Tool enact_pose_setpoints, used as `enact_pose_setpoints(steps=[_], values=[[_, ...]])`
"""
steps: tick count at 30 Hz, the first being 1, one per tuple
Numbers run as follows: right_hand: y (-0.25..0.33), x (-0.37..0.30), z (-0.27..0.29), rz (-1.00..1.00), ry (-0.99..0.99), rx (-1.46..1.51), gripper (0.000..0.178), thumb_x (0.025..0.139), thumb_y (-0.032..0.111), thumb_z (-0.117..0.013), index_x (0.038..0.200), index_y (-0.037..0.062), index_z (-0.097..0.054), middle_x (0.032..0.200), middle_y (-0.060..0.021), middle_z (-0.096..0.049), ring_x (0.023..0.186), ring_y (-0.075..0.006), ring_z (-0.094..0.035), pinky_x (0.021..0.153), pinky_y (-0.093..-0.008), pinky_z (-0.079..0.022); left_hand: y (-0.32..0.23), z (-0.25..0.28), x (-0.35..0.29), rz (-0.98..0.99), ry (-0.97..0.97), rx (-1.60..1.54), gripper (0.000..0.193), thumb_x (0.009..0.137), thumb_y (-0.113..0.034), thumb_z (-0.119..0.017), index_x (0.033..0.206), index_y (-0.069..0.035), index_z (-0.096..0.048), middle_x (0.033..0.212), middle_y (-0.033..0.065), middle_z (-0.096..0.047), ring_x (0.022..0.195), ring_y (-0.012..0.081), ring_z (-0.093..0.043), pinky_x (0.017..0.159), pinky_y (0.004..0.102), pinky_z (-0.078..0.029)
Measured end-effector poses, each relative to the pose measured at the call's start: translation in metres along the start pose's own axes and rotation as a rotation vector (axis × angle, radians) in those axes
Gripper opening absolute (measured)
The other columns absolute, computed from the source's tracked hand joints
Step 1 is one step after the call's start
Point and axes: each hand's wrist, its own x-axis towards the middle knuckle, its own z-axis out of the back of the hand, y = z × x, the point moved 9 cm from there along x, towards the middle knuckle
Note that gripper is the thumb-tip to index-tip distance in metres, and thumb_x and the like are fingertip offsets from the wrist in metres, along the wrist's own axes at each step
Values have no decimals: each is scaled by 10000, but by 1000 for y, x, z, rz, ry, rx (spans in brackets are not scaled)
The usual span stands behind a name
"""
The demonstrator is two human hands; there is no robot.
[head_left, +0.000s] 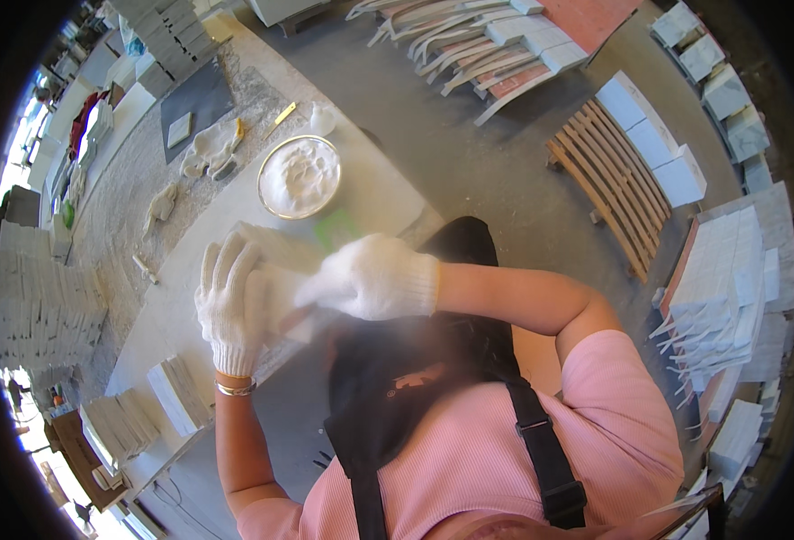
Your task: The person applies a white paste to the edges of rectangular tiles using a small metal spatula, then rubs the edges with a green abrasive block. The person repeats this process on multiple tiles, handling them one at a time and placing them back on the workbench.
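Slab (280,290), pale and blurred, stood between a worker's two gloved hands at the near edge of a counter (388,184). It lay directly to the right of the left hand (229,301), whose fingers stretched forward, close together, along that side; whether they gripped it was hidden. The right hand (374,277) came across from the opposite side, curled, its leading fingers pointing left at the slab and seemingly touching it. Whether that hand held anything could not be told. Neither hand was clearly nearer. Blur masked the slab's outline, leaving its long axis uncertain. Beyond both hands, and between them from side to side, sat a round bowl (294,217) heaped with a white substance (300,175), a green patch (334,229) showing between it and the right hand. Stacked pieces (178,396) stood nearer the worker's left forearm.
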Motion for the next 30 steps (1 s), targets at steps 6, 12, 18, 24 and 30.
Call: enact_pose_setpoints(steps=[6,12,18,24,30], values=[[0,-1,1,-12,5,21,254,929,194,-648,1140,251,-779,936,-90,-754,831,-321,-729,745,-429,-577,7,-5,-5,-46,-36,20,386,958,-217,-644,1331,-136,-698,1479,130,-621,1410,430,-517,1124,515,-428],[3,-8,9,-15,-148,69,241,960,275,-652,1156,257,-793,958,-110,-766,859,-320,-742,783,-443,-582,2,-2,-2,-50,-44,11,388,947,-197,-650,1326,-126,-697,1485,137,-611,1404,432,-519,1108,512,-442],[-25,-41,32,-207,-306,620,315,990,93,-707,1301,50,-727,1127,-41,-782,910,-125,-718,839,-275,-572,2,2,1,-76,90,16,436,985,-249,-606,1382,-77,-666,1503,205,-579,1410,465,-496,1160,500,-413],[-77,-84,2,-647,-397,1087,177,1030,138,-665,1170,31,-670,976,-102,-760,793,-139,-711,671,-261,-553,2,10,12,-267,420,83,997,741,-749,-746,1521,-162,-539,1659,138,-411,1542,480,-303,1214,600,-326],[-33,-53,-54,-483,-168,1251,135,994,53,-697,1127,34,-692,1039,-56,-716,866,-135,-668,786,-284,-557,-3,-6,25,-376,568,101,1083,643,-771,-797,1516,-185,-540,1684,119,-377,1576,467,-230,1267,617,-226]])
